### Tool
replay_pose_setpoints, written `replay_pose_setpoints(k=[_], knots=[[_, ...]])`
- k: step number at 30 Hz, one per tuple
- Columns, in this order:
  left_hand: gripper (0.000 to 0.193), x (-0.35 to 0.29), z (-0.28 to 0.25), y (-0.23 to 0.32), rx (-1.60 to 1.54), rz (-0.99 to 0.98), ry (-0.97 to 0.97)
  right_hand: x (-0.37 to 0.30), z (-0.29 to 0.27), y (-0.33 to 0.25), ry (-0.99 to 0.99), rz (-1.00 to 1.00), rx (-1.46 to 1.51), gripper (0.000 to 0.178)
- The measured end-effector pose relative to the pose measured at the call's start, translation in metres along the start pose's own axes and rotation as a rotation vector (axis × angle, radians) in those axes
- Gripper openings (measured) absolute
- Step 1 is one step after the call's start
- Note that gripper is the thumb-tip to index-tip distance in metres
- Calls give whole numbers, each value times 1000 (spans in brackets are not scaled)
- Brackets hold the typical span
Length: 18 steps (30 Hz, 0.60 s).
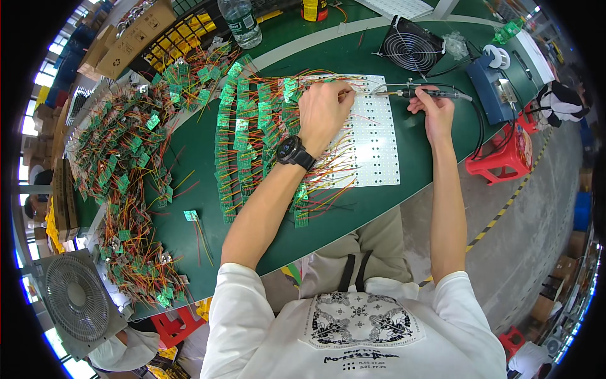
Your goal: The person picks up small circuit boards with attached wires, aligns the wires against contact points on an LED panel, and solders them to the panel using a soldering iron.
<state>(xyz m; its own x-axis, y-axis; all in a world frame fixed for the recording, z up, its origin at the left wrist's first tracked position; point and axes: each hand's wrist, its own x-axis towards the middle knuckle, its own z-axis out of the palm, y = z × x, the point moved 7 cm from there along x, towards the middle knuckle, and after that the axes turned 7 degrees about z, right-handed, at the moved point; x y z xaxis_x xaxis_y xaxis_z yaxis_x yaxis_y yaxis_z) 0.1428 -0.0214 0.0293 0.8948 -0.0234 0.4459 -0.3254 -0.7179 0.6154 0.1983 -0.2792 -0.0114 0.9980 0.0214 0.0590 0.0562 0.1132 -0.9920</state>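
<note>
My right hand (432,108) grips a soldering iron (435,93) with a metal feed tube, its tip pointing left toward my other hand. My left hand (325,107) is closed, thumb and fingers pinched above the white perforated board (377,155); what they hold is too small to make out. Thin red and yellow wires (334,161) fan across this board around that hand. They run from rows of small green circuit boards (225,139) lying to the left. A single circuit board (190,215) with wires lies apart on the green table (199,180).
A large heap of wired circuit boards (120,151) covers the table's left side. Behind stand a water bottle (241,25) and a small black fan (411,45). A blue soldering station (491,88) sits right, its cable looping near my right hand. A red stool (505,155) stands beyond the edge.
</note>
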Motion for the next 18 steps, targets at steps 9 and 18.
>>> replay_pose_setpoints(k=[9,18], knots=[[20,-1,1,-2,0,16,-3,0,2,0,-7,-1,-25,19],[19,-2,3,-1,12,37,-5,-1,1,0,-3,-6,-27,19]])
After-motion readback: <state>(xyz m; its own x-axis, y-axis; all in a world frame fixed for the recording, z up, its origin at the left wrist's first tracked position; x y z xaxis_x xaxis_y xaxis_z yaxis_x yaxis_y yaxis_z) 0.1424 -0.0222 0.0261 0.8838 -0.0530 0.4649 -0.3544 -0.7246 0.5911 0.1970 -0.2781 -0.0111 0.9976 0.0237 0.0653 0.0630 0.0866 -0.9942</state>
